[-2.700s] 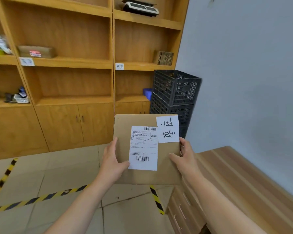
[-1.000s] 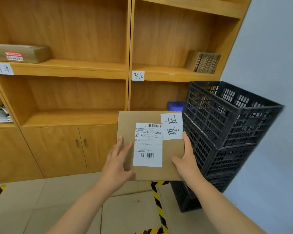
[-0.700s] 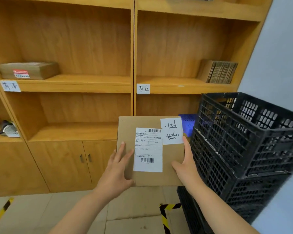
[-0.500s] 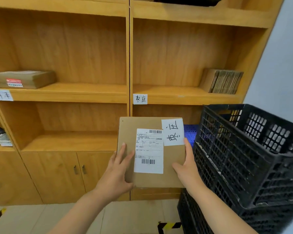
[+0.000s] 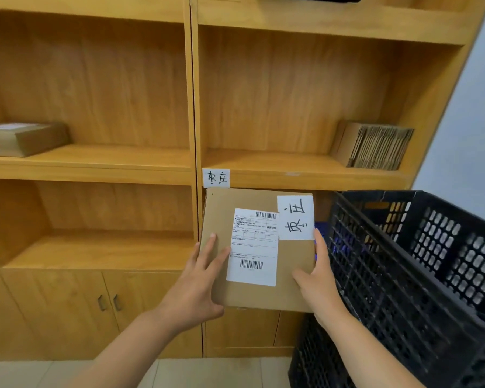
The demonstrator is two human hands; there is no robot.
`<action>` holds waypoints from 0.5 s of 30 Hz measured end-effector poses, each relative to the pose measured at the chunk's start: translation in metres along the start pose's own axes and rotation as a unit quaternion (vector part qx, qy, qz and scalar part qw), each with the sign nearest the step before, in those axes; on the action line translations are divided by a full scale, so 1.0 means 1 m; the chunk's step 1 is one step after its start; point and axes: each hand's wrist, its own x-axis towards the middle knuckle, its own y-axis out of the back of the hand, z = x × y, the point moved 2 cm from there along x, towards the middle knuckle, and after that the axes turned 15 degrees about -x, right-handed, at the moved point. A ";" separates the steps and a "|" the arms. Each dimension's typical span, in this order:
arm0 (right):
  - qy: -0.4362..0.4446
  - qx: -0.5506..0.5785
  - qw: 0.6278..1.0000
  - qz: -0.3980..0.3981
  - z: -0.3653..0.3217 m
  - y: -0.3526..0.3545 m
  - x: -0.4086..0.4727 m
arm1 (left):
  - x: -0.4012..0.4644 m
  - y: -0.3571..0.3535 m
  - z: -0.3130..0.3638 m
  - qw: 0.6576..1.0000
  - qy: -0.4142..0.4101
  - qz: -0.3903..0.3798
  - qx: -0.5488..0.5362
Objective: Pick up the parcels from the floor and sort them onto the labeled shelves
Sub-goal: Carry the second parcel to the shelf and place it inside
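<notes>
I hold a flat brown cardboard parcel [image 5: 294,259] upright in front of the wooden shelf unit. It carries a white shipping label with barcodes and a handwritten white tag at its top right. My left hand [image 5: 199,287] grips its left edge, and my right hand [image 5: 317,278] grips its right edge. The parcel's top edge sits just under a handwritten paper label [image 5: 216,178] stuck on the front of the right-hand shelf [image 5: 277,166]. That shelf is bare at its left and middle.
A bundle of flattened cartons [image 5: 375,145] leans at the right end of that shelf. Another brown parcel [image 5: 23,138] lies on the left shelf. Stacked black plastic crates [image 5: 420,275] stand close at the right. Cabinet doors [image 5: 107,303] are below.
I have stepped closer to the shelf unit, so shelves and crates look larger. The parcel has risen until its top edge reaches the labeled shelf's front. Both hands keep their grip.
</notes>
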 end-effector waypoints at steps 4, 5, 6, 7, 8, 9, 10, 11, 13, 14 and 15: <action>0.003 -0.009 1.000 -0.003 -0.004 0.004 0.031 | 0.033 0.001 -0.007 1.000 -0.016 0.003 0.011; 0.004 -0.012 1.000 -0.001 -0.006 0.005 0.040 | 0.043 0.002 -0.010 1.000 -0.021 0.009 0.011; 0.007 -0.015 1.000 0.001 -0.007 0.005 0.050 | 0.055 0.004 -0.013 0.999 -0.027 0.016 0.009; 0.011 -0.019 1.000 0.006 -0.010 0.004 0.061 | 0.068 0.005 -0.016 0.999 -0.032 0.023 0.006; 0.015 -0.025 0.999 0.013 -0.012 0.004 0.072 | 0.081 0.007 -0.019 0.999 -0.036 0.028 0.002; 0.020 -0.031 0.999 0.018 -0.016 0.004 0.084 | 0.095 0.009 -0.022 0.999 -0.038 0.034 -0.001; 0.025 -0.033 0.999 0.023 -0.021 0.003 0.097 | 0.109 0.012 -0.026 0.998 -0.039 0.040 -0.004; 0.031 -0.033 0.999 0.026 -0.025 0.002 0.110 | 0.124 0.016 -0.030 0.998 -0.043 0.046 -0.006; 0.043 -0.034 0.998 0.032 -0.037 0.000 0.137 | 0.153 0.026 -0.039 0.997 -0.055 0.062 -0.006; 0.050 -0.035 0.997 0.035 -0.043 -0.002 0.152 | 0.168 0.033 -0.043 0.996 -0.061 0.070 -0.007; 0.056 -0.038 0.997 0.037 -0.049 -0.004 0.165 | 0.181 0.039 -0.047 0.995 -0.064 0.075 -0.013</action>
